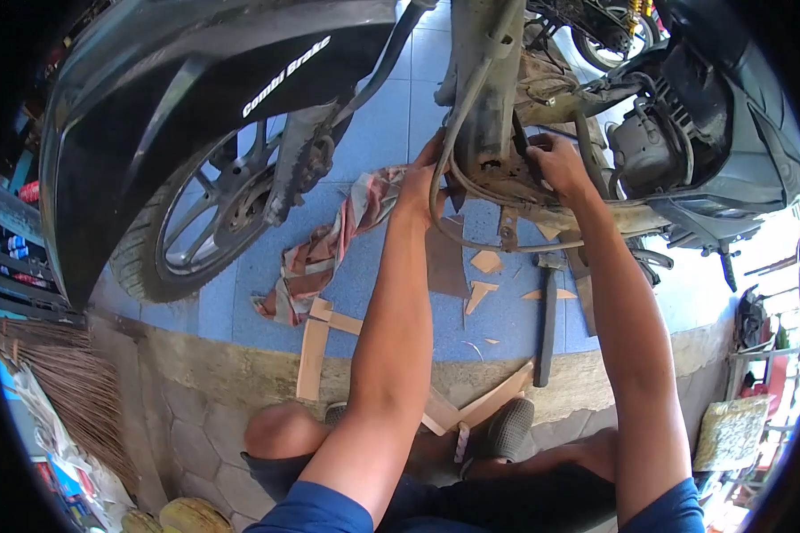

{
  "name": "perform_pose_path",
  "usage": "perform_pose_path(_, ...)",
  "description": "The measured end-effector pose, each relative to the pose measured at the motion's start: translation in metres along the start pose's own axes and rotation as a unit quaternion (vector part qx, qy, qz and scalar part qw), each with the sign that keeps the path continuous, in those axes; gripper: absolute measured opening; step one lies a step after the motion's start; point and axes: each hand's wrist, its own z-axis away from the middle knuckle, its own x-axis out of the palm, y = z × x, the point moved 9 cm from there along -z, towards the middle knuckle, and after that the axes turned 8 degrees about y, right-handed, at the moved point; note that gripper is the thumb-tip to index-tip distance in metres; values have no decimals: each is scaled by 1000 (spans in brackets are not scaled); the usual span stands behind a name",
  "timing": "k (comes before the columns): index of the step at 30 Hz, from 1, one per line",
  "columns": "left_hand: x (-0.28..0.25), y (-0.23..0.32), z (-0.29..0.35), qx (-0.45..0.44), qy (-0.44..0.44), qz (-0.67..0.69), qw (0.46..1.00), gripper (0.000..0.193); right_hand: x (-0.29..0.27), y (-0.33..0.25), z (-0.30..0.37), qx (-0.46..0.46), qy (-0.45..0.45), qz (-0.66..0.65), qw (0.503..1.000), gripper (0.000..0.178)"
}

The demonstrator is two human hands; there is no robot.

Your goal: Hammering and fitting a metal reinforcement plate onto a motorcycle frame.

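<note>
A bare, rusty motorcycle frame (493,124) stands before me, its lower end worn and holed. My left hand (420,178) is against its left side, beside a looping cable (437,200); most of its fingers are hidden. On the frame's right side my right hand (560,167) has its fingers bent and closed by a narrow black strip; what they grip is unclear. Below the hands lie a hammer (547,324) with a dark handle and several cut cardboard scraps (486,261). A crumpled striped cloth (320,253) is on the blue tiles left of my left forearm.
A dark motorcycle front with its wheel (204,213) fills the left. An engine (644,147) and grey body panels stand at right. Cardboard strips (312,355) lie at the raised tiled floor's edge. A twig broom (71,382) is at lower left, a rack at far right.
</note>
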Motion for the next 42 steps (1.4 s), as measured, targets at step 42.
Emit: perform_pose_path(42,-7,-21,2,-12,-109,21,994,44,-12,23,-10,152,-24,-110,982,14)
